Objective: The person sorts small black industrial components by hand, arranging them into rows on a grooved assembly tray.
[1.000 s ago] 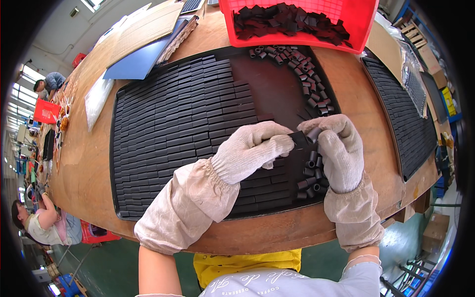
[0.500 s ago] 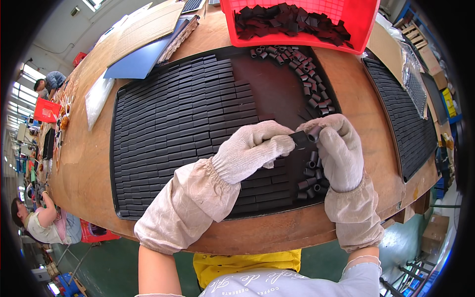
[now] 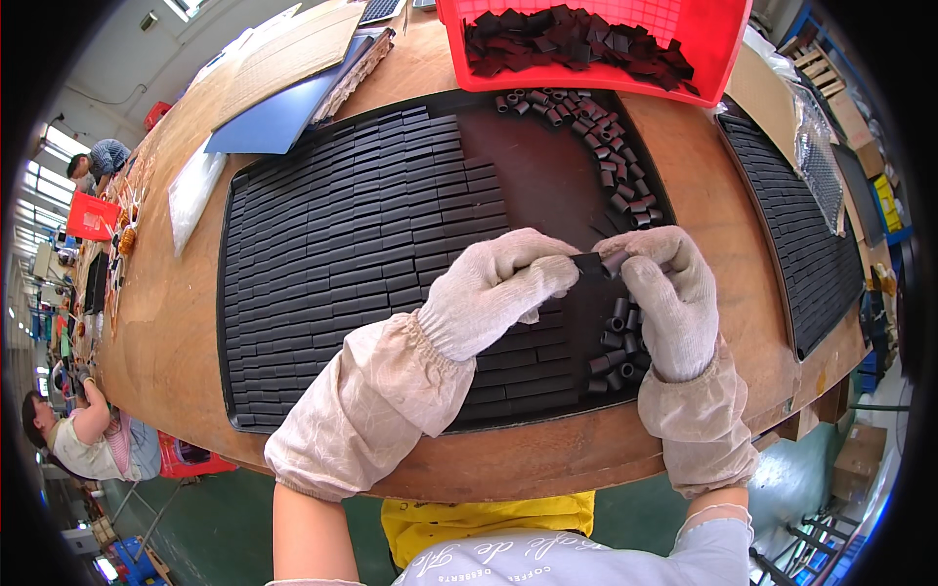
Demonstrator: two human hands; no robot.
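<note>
My left hand [image 3: 503, 285], in a white knit glove, pinches a small black flat piece [image 3: 588, 264] by its left end. My gloved right hand [image 3: 674, 293] grips a short dark tube [image 3: 614, 263] between thumb and fingers. Piece and tube meet end to end above the tray; whether one sits inside the other I cannot tell. Beneath lies a large black tray [image 3: 547, 161], its left part covered by tight rows of black pieces [image 3: 362, 234]. Loose short tubes [image 3: 616, 156] line its right edge, and more tubes [image 3: 614, 342] lie below my hands.
A red bin [image 3: 728, 49] of black flat pieces stands behind the tray. A second filled tray [image 3: 796, 244] is at the right, partly under cardboard and bubble wrap. Cardboard sheets and a blue board [image 3: 259, 137] lie back left. Two people are at the far left.
Both hands have lifted slightly. The tube has tilted and come closer in line with the flat piece.
</note>
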